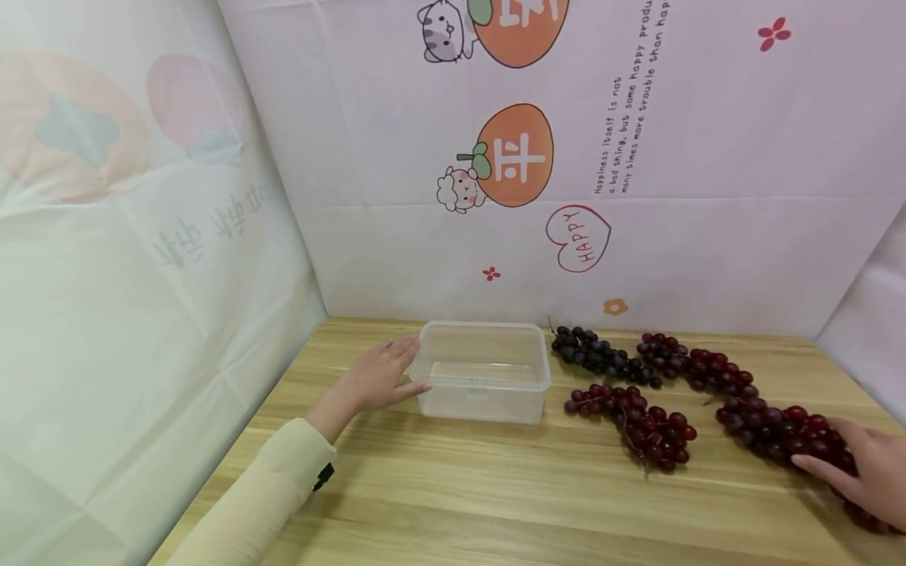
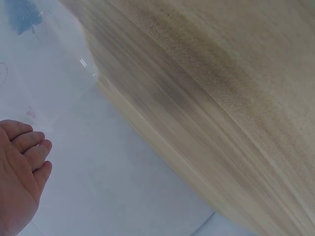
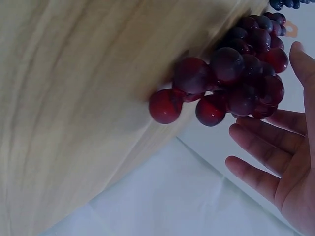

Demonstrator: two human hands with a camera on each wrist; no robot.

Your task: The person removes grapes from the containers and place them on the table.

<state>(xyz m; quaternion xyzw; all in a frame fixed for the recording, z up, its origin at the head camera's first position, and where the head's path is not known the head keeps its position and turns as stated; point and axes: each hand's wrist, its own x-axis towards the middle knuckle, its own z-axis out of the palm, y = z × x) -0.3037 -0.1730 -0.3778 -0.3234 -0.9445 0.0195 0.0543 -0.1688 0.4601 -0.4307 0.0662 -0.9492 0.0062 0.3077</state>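
Observation:
A clear plastic box (image 1: 483, 402) without a lid stands on the wooden table. My left hand (image 1: 382, 376) is at its left end, fingers straight and thumb near the front corner; in the left wrist view the left hand (image 2: 22, 172) shows beside the box's translucent wall (image 2: 47, 59). At the far right, my right hand (image 1: 876, 475) lies over a bunch of dark red grapes (image 1: 786, 432), thumb and fingers spread on either side. From the right wrist, the fingers of that hand (image 3: 283, 152) look extended along the grapes (image 3: 246, 73), not curled round them.
Between box and right hand lie a bunch of black grapes (image 1: 598, 358) at the back, a red bunch (image 1: 647, 428) in front, and another dark red bunch (image 1: 701, 365) behind. Printed white cloth (image 1: 396, 259) rises behind the table (image 1: 453, 487) and at both sides.

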